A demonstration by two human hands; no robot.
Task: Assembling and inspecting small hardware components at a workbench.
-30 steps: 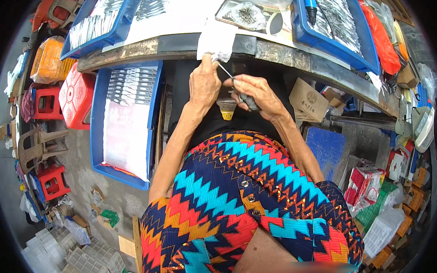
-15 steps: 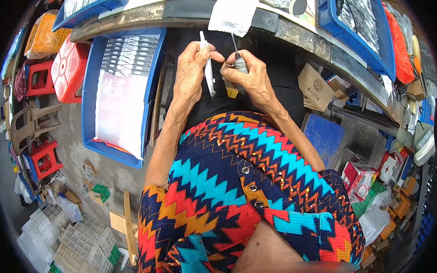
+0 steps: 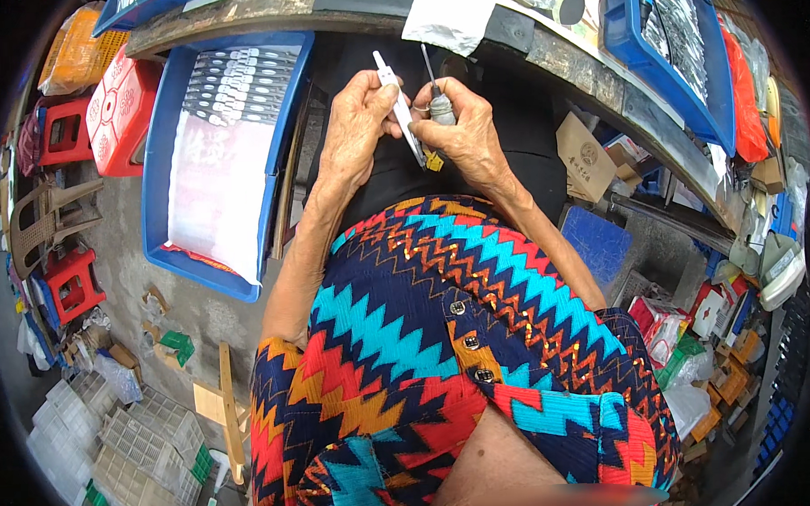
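My left hand [image 3: 351, 125] is closed around a slim white plastic piece [image 3: 410, 128], long and pointed at its upper end. Close beside it, my right hand [image 3: 474, 135] grips a screwdriver-like tool [image 3: 442, 109] with a grey handle and a thin dark shaft pointing up. The right thumb lies against or just by the white piece; the exact contact is hard to tell. Below the hands shows a small yellow item [image 3: 434, 161], partly hidden. To the left, a blue tray [image 3: 277, 168] holds rows of dark-and-white slim parts [image 3: 239, 85] above white sheeting.
A worn workbench edge [image 3: 586, 73] crosses ahead, with a white cloth [image 3: 450, 19] hanging over it. Another blue tray [image 3: 625, 45] of parts stands on the bench at right. Red stools [image 3: 66, 131] and plastic crates [image 3: 144, 440] are at left, cardboard boxes [image 3: 586, 157] at right.
The white piece has tilted and moved right, its lower end now nearer the right hand. Both hands have come closer together. The whole view has shifted slightly.
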